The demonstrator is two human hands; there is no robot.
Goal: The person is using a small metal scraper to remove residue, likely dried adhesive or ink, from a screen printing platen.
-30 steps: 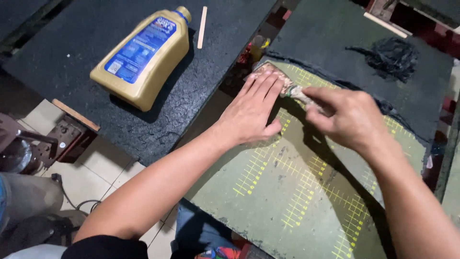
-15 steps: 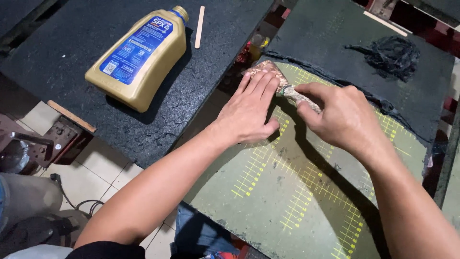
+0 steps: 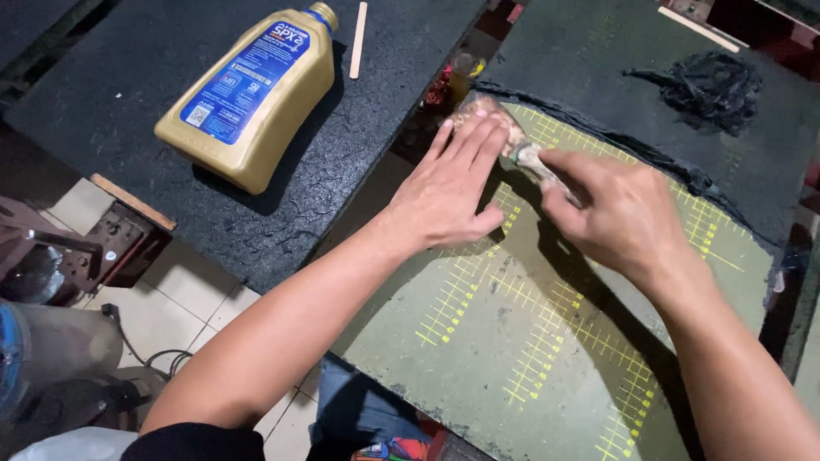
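Hands barely shifted: left hand [image 3: 448,192] flat, right hand [image 3: 619,213] gripping brush [image 3: 521,154] beside bottle [image 3: 252,94]

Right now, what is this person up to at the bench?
A person works with both bare hands on a green cutting mat with yellow ruled marks. The left hand lies flat, fingers pressing down a small brownish piece at the mat's top corner. The right hand grips a small pale-handled tool against that piece. A gold bottle with a blue label lies on its side on the dark surface to the left, beside a thin wooden stick.
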